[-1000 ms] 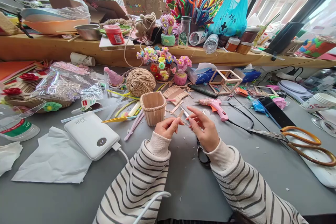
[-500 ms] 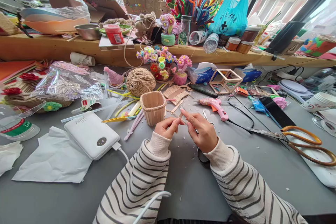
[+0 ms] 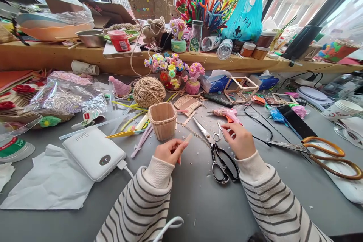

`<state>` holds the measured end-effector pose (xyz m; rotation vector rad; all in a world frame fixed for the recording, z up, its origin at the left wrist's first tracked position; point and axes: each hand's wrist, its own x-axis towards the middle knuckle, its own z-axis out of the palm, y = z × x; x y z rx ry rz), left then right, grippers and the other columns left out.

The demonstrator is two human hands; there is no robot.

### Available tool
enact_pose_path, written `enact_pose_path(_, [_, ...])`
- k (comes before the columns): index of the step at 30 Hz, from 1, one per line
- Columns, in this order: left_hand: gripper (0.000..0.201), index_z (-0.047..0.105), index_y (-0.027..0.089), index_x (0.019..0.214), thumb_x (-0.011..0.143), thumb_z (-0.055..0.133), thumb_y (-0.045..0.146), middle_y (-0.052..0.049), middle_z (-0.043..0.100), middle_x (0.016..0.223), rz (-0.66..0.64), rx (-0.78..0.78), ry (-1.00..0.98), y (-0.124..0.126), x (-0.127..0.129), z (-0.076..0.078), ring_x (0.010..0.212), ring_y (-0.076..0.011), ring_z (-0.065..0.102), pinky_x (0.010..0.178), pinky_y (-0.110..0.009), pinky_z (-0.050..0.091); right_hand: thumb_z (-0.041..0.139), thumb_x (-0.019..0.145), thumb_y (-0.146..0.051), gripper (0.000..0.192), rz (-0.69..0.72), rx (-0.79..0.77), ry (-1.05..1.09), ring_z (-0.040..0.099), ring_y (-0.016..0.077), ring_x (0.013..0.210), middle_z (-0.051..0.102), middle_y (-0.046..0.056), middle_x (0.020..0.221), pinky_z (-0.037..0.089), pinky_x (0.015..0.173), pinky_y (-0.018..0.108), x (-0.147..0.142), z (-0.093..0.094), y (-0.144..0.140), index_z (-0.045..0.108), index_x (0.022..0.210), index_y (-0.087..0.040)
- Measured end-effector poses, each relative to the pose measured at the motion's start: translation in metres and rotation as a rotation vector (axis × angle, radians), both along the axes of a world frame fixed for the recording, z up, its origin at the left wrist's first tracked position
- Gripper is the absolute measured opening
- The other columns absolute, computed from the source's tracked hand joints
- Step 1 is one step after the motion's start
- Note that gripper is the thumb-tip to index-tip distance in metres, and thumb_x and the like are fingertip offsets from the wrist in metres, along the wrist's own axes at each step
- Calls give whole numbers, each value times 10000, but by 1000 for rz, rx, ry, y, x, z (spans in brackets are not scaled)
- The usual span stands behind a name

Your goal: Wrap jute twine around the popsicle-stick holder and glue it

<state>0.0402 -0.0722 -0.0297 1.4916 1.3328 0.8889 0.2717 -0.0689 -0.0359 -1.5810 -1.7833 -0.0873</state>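
Observation:
My left hand (image 3: 169, 151) pinches a short flat wooden stick (image 3: 187, 138) just in front of a small basket made of wooden sticks (image 3: 163, 120). My right hand (image 3: 240, 140) is out to the right, its fingers curled on the handle of the pink glue gun (image 3: 227, 113), which lies on the grey table (image 3: 204, 204). Black-handled scissors (image 3: 219, 157) lie shut between my two hands. Small silver scissors (image 3: 217, 134) rest beside my right fingers.
A white power bank (image 3: 93, 153) with a cable and white paper (image 3: 48, 181) lie at the left. A twine ball (image 3: 149, 91), loose sticks and pipe-cleaner flowers (image 3: 170, 66) crowd behind the basket. Big orange-handled shears (image 3: 326, 151) and a phone (image 3: 295, 121) lie at the right.
My right hand left the stick and moved right to the glue gun, uncovering the black scissors. My left hand keeps the stick. The view shifted slightly.

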Motion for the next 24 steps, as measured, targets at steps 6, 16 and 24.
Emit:
enact_pose_path(6, [333,583,186,539,742,522,444,71,401,325,21,83,173,-6,-5,-1,340,-80,382,443,-214,304,477,822,-276,208,64,-121,-89,551,125,496,645,40,688,452,542,277,8,1,5,637,738,-173])
enact_pose_path(16, [357,646,181,755,851,351,358,-4,562,515,61,274,406,-7,-7,-16,482,-133,491,509,-228,357,489,840,-223,189,408,-195,-201,583,135,625,623,48,725,446,567,241,-55,12,5,657,912,-177])
enact_pose_path(24, [385,630,195,742,871,309,364,-18,609,574,64,326,471,-11,-5,-18,510,-140,519,514,-228,364,432,858,-350,311,424,-519,498,504,90,427,623,14,560,420,468,225,-68,2,1,671,797,-160])
